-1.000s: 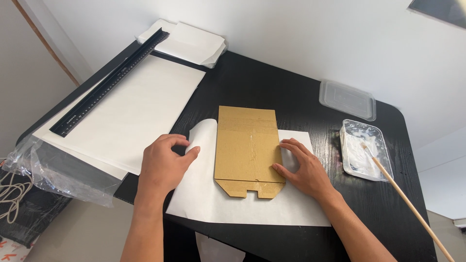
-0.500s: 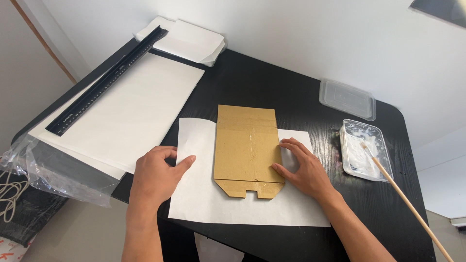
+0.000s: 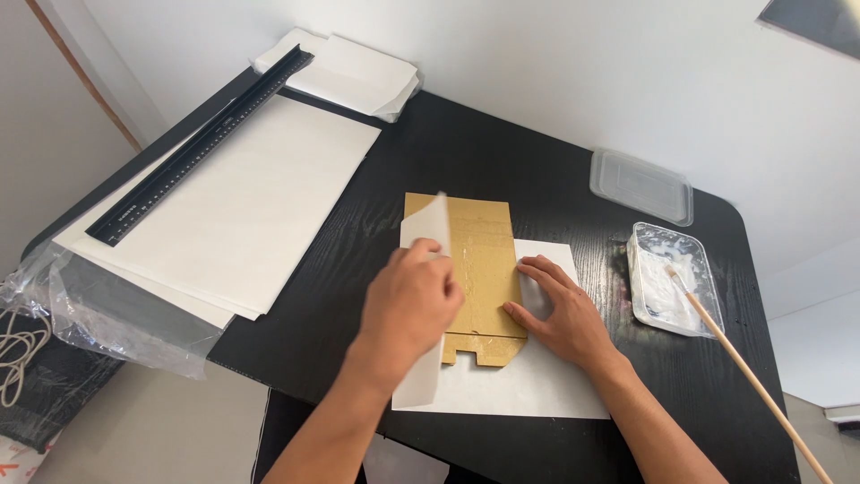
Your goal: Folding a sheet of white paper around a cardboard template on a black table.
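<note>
A flat brown cardboard piece (image 3: pixel 484 260) lies on a white paper sheet (image 3: pixel 528 385) on the black table (image 3: pixel 484 152). My left hand (image 3: pixel 412 305) grips the sheet's left part and has it folded up and over the cardboard's left side; the lifted edge (image 3: pixel 428 229) stands above the cardboard. My right hand (image 3: pixel 560 314) lies flat, fingers spread, pressing on the cardboard's right edge and the paper beside it.
A stack of large white sheets (image 3: pixel 242 206) with a black ruler (image 3: pixel 197 148) lies at the left. More folded white paper (image 3: pixel 349 72) sits at the back. At the right are a clear plastic lid (image 3: pixel 640 185) and a tray of white paste (image 3: pixel 667 278) with a wooden stick (image 3: pixel 752 376).
My left hand took hold of the paper's left edge and lifted it rightward over the cardboard. My right hand stayed in place on the cardboard's right side.
</note>
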